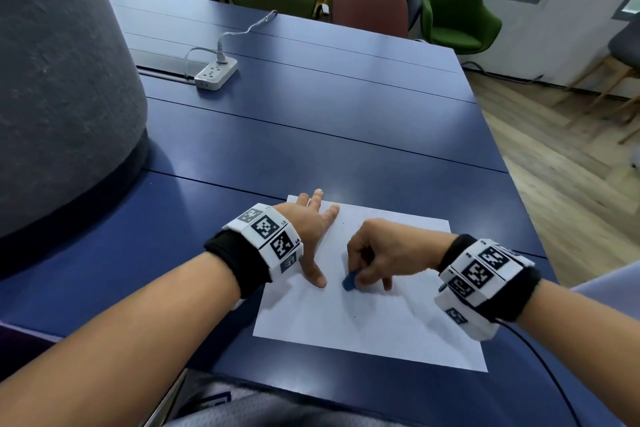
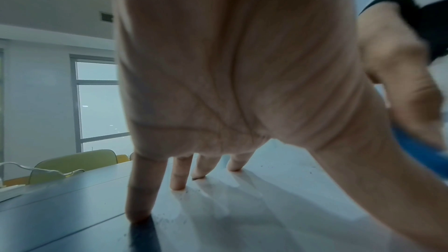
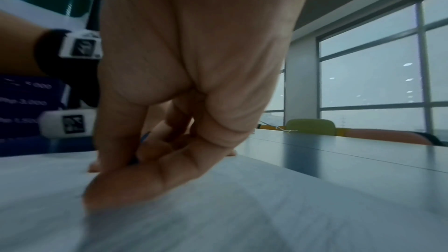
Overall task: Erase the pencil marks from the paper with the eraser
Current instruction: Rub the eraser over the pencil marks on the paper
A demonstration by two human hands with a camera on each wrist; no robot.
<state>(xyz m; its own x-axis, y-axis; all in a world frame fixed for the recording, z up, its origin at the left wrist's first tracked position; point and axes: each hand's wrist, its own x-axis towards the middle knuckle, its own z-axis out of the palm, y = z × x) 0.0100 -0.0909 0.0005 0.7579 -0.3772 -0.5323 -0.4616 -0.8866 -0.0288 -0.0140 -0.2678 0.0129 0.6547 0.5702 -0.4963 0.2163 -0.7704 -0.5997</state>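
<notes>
The left hand [image 1: 308, 229] lies flat, fingers spread, grip wide, pinning the paper [image 1: 374, 319] to the worktop [image 1: 311, 135]; the right hand [image 1: 384, 253] pinches the eraser [image 1: 349, 281] against the sheet.

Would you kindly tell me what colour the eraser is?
Blue. The eraser, held by the right hand, shows best in the head view.

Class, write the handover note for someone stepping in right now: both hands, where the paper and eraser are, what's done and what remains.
Left hand: open, fingers spread, pressing the paper's left part flat.
Right hand: pinches the blue eraser, its tip down on the sheet near the middle.
Paper: lies flat on the blue table, close to the near edge.
Done: most of the sheet looks clean; eraser crumbs lie near the left fingers.
Left: a few small dark specks show; whether they are marks or crumbs cannot be told. Check, then finish rubbing.
</notes>
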